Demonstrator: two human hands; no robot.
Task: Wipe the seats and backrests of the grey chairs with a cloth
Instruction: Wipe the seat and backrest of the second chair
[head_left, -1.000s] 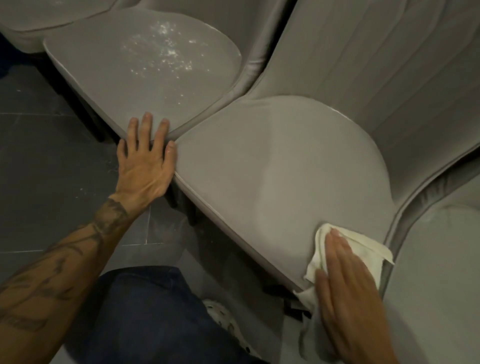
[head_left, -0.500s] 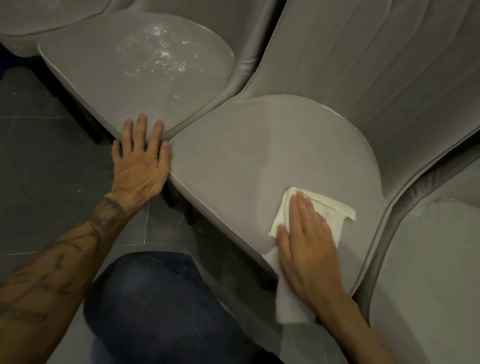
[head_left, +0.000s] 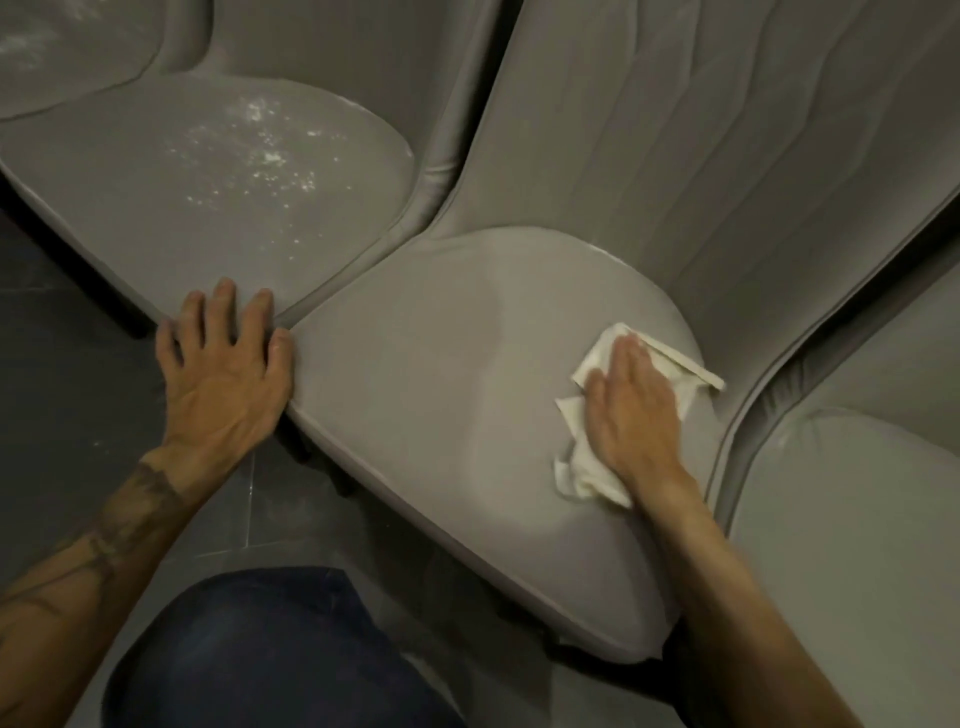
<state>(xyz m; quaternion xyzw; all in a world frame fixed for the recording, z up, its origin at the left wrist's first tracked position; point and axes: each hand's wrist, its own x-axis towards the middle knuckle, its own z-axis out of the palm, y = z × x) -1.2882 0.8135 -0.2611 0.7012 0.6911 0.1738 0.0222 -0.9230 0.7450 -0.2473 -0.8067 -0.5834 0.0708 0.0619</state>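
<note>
Fingers (head_left: 626, 358) flat pin cloth (head_left: 582, 467) to seat (head_left: 441, 415); left hand (head_left: 228, 374) splayed.

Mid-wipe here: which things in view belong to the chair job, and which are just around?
Job:
white cloth under the right hand
middle seat being wiped
its backrest
speckled seat beside it
left hand bracing at the seat edges

Just around:
dark tiled floor

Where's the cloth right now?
In the head view, the cloth lies on the right part of the middle seat, flat under the right hand, close to the backrest.
</note>
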